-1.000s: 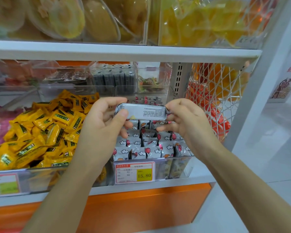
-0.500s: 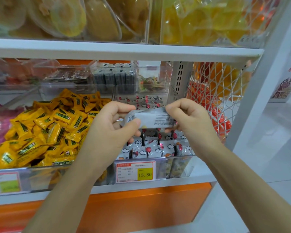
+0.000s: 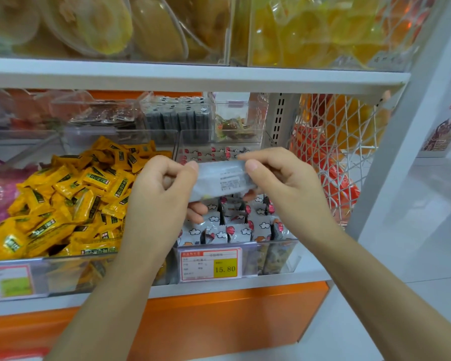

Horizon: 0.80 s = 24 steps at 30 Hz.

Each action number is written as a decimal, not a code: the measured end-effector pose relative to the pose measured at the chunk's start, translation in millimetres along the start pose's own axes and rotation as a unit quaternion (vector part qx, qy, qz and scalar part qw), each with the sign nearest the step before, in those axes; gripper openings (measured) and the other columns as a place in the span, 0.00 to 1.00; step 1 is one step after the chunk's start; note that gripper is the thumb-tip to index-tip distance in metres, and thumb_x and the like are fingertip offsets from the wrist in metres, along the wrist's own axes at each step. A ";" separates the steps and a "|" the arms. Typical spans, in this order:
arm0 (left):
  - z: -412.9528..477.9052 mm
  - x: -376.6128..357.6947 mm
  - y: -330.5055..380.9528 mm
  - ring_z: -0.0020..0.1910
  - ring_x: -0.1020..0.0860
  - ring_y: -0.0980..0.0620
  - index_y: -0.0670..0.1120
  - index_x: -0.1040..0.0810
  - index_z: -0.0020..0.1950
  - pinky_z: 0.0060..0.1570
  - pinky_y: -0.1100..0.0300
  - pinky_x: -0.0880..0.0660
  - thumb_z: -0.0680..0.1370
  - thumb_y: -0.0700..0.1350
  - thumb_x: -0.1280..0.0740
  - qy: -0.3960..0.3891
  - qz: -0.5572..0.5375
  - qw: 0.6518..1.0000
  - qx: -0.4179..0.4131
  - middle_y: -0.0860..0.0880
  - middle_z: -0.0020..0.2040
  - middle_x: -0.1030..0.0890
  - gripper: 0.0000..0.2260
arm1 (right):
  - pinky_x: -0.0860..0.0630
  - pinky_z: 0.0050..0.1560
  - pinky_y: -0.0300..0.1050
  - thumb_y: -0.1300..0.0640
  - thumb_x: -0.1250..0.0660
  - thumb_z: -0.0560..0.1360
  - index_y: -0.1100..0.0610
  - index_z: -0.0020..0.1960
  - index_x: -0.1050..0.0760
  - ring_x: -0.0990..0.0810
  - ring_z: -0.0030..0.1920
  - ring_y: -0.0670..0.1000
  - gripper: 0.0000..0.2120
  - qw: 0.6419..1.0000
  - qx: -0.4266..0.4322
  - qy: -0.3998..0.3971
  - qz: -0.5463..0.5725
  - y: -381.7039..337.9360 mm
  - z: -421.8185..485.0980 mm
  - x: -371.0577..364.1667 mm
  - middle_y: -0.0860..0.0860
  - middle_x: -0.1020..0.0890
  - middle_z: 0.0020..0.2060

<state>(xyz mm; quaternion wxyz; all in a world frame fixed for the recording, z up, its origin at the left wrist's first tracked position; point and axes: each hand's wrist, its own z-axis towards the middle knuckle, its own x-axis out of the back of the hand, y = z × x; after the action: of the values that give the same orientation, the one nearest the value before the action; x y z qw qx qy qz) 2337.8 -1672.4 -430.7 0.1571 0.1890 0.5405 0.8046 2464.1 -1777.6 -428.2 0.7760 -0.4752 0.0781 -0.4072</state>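
1. Over the clear bin of cloud-printed packets on the lower shelf, a silver-grey packet hangs in the air between both hands, its printed back toward the camera.
2. The left hand pinches the packet's left end and the right hand its right end. On each side the fingers are clamped on the wrapper, thumb on top and the rest curled beneath.
3. A second ago the packet was stretched flat and level between the thumbs. Now the hands are closer together and a little lower, and the wrapper slants down to the left, slack and motion-blurred.
4. My reading is that the look at the label is over and the packet is being turned or eased back toward the bin. It has not been let go.
5. Edges to mind:
   - The bin's front wall, with its price tag, lies just below the wrists.
   - Heaped yellow candies sit just beside the left hand.
   - A white wire basket is near the right knuckles.
   - The upper shelf overhangs well above.
6. Open room lies straight down into the bin and back toward the person. Sideways travel is tight on both flanks.
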 end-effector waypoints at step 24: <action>25.9 -3.9 -36.7 0.73 0.46 0.47 0.51 0.27 0.66 0.69 0.55 0.50 0.76 0.56 0.39 -0.101 0.475 0.855 -0.183 0.49 0.71 0.33 0.20 | 0.28 0.58 0.49 0.47 0.31 0.72 0.58 0.61 0.28 0.25 0.59 0.54 0.23 0.912 0.000 -0.092 -0.400 24.8 48.5 -14.2 0.54 0.21 0.57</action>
<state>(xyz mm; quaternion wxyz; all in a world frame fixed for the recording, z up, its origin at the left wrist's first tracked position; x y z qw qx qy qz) 2355.3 -1639.8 -456.5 -0.1584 0.4707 0.2096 0.8423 2493.2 -1729.6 -425.9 0.5522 -0.5017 -0.1901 -0.6382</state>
